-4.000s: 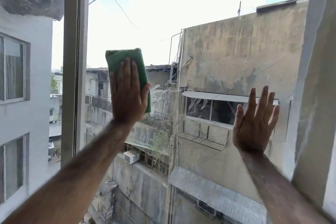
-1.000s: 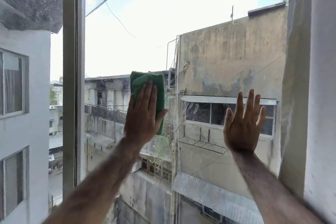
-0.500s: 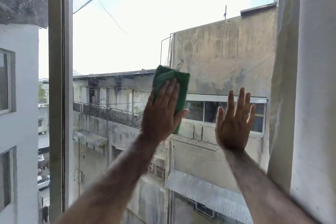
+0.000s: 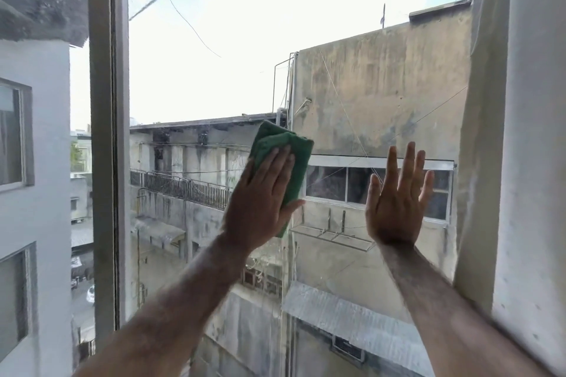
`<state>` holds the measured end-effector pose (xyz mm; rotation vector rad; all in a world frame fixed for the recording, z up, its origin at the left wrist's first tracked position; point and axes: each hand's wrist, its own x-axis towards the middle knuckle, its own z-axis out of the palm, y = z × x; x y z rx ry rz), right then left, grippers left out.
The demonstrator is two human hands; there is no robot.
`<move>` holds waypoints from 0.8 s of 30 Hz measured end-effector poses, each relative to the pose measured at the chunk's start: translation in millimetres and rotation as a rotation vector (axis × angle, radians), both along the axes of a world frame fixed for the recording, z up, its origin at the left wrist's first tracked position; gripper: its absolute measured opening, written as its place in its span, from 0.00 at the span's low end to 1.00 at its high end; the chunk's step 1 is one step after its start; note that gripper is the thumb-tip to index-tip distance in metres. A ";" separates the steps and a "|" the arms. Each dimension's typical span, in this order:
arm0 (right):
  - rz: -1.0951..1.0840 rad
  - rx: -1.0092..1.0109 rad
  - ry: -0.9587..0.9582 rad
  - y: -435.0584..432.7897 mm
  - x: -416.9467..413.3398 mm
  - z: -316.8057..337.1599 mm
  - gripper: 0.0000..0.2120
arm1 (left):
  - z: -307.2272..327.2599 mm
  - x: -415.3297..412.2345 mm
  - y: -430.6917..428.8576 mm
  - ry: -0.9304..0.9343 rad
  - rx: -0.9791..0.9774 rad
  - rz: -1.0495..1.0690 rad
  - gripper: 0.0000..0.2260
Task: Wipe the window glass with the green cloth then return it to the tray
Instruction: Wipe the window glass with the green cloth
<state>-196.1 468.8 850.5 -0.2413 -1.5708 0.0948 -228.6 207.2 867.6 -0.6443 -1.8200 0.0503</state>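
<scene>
**Green cloth flat on the glass, both palms up**

Outside, weathered concrete buildings (image 4: 382, 95) fill the view under a pale sky, seen through the window glass (image 4: 214, 70). Grey window frame (image 4: 105, 131) runs vertical at left; a light wall (image 4: 533, 131) closes the right edge.

Left hand (image 4: 260, 202) lies flat on the green cloth (image 4: 284, 156), fingers straight and close together, thumb stuck out to the right, pressing the cloth against the pane approx. mid-frame. Nothing is pinched or curled round it; it's pressed under the palm, not gripped. Cloth is folded into a rough oblong (two layers show at the top edge), long axis near vertical but leaning slightly, top end tipped left, bottom end right. Its upper part pokes out above the fingertips; a narrow strip shows below the thumb.

Right hand (image 4: 398, 202) is spread wide, empty, palm toward the glass, fingers pointing up, well apart from the cloth. Probably touching the pane, though contact can't be confirmed from this angle.

Faint streaks on the glass below the cloth, w/ some blur there. No containers show in this view.
</scene>
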 end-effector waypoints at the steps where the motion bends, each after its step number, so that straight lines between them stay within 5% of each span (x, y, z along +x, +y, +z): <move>1: 0.002 0.000 0.001 -0.5 0.6 0.3 0.30 | 8.3 -5.0 -17.5 -0.005 0.073 0.017 0.38; 5: -0.014 -0.001 0.012 -0.6 -1.2 0.6 0.30 | 54.9 -20.6 -58.7 -0.070 0.506 0.088 0.36; 8: -0.015 -0.002 0.007 -0.2 -1.6 -0.4 0.30 | 57.0 -17.1 -21.9 -0.064 0.608 0.094 0.32; 13: 0.010 -0.010 -0.002 0.8 -1.4 1.1 0.30 | -43.9 -11.4 65.8 0.060 0.176 -0.035 0.31; 18: 0.000 -0.002 0.004 1.1 -1.5 0.9 0.30 | -108.5 -14.7 10.6 -0.011 -0.060 0.060 0.32; 24: -0.014 0.005 0.020 0.9 -5.4 0.6 0.30 | 29.1 -13.7 15.3 -0.148 0.538 0.086 0.36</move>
